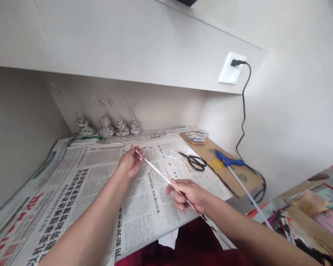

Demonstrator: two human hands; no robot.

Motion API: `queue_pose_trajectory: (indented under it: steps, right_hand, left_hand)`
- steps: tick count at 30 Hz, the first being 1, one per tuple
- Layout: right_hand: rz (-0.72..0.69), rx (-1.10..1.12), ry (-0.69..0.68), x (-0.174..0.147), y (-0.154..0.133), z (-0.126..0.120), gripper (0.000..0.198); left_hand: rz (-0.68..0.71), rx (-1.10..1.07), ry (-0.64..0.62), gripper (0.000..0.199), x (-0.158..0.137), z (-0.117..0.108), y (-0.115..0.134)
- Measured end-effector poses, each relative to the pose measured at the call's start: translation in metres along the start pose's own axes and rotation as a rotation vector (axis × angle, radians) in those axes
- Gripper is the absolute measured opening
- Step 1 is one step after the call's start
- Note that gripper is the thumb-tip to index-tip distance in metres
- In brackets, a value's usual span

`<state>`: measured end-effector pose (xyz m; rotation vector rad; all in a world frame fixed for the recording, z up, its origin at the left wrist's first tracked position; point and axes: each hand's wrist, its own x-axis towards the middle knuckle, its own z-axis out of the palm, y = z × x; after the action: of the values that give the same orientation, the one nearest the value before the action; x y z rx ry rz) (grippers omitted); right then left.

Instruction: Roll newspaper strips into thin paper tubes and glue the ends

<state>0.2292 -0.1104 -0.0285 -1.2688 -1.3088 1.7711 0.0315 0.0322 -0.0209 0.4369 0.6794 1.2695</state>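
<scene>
We see the left hand (130, 162) pinching a thin paper stick (155, 169) near its far end, the right hand (188, 194) (fingers loosely curled) gripping it lower, above the newspaper (140, 207).

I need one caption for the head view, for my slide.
Left hand and right hand hold a long thin stick over spread newspaper, near black scissors.

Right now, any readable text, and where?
"以扎实举措推进农业农村现代化": newspaper, left
"勤劳和智慧创造更加美好生活": same newspaper
"用勤劳": middle newspaper
"报", apparently: red masthead
Too small or blurred: remaining newsprint, cardboard's print.
</scene>
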Motion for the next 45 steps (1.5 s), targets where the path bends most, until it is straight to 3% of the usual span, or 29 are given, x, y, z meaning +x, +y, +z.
queue_pose_trajectory:
  steps: [4, 8, 10, 14, 16, 20, 22, 28, 30, 33, 35, 38, 41, 43, 45]
  right_hand:
    - [-0.141, -0.215, 0.169, 0.001, 0.003, 0.005, 0.036]
    - [-0.037, 0.052, 0.030, 0.001, 0.001, 0.007, 0.036]
    - [-0.025, 0.051, 0.026, 0.000, 0.000, 0.008, 0.037]
    - [-0.222, -0.422, 0.355, -0.005, 0.001, 0.011, 0.028]
    - [-0.259, -0.482, 0.403, -0.007, 0.004, 0.013, 0.028]
    - [-0.080, -0.101, 0.131, -0.009, 0.008, 0.012, 0.036]
    - [-0.053, -0.029, 0.070, -0.010, 0.008, 0.012, 0.038]
    - [-0.293, -0.525, 0.400, -0.006, 0.004, 0.015, 0.030]
    - [-0.227, -0.408, 0.309, -0.001, 0.003, 0.015, 0.034]
    - [-0.073, -0.092, 0.046, 0.006, 0.002, 0.013, 0.039]
    - [-0.062, -0.059, -0.002, 0.009, -0.001, 0.012, 0.039]
    - [-0.090, -0.319, 0.123, 0.011, -0.007, 0.012, 0.036]
    - [-0.243, -0.704, 0.311, 0.012, -0.013, 0.012, 0.030]
    - [-0.251, -0.806, 0.323, 0.013, -0.015, 0.012, 0.031]
    - [-0.171, -0.792, 0.274, 0.016, -0.016, 0.011, 0.033]
  left_hand:
    - [-0.008, 0.008, 0.024, 0.027, 0.003, -0.002, 0.001]
    - [-0.018, -0.003, 0.020, 0.028, 0.005, -0.004, 0.003]
    - [-0.019, -0.018, 0.002, 0.028, 0.004, -0.004, 0.005]
    - [-0.004, -0.011, 0.014, 0.029, 0.002, -0.003, 0.006]
    - [-0.004, -0.001, 0.032, 0.029, 0.000, -0.001, 0.006]
    - [-0.027, 0.010, 0.009, 0.030, -0.002, 0.001, 0.004]
    - [-0.033, 0.016, -0.009, 0.030, -0.002, 0.001, 0.003]
    - [-0.016, 0.006, 0.018, 0.029, -0.001, -0.001, 0.008]
    - [-0.009, -0.001, 0.034, 0.029, 0.000, -0.002, 0.010]
    - [0.000, -0.012, 0.050, 0.029, 0.003, -0.004, 0.011]
    - [0.004, -0.019, 0.049, 0.030, 0.004, -0.005, 0.011]
    - [-0.002, 0.001, 0.051, 0.030, 0.005, -0.005, 0.008]
    - [0.005, 0.032, 0.058, 0.029, 0.006, -0.003, 0.003]
    - [0.023, 0.039, 0.064, 0.028, 0.005, -0.002, -0.001]
    - [0.021, 0.043, 0.074, 0.028, 0.003, -0.001, -0.005]
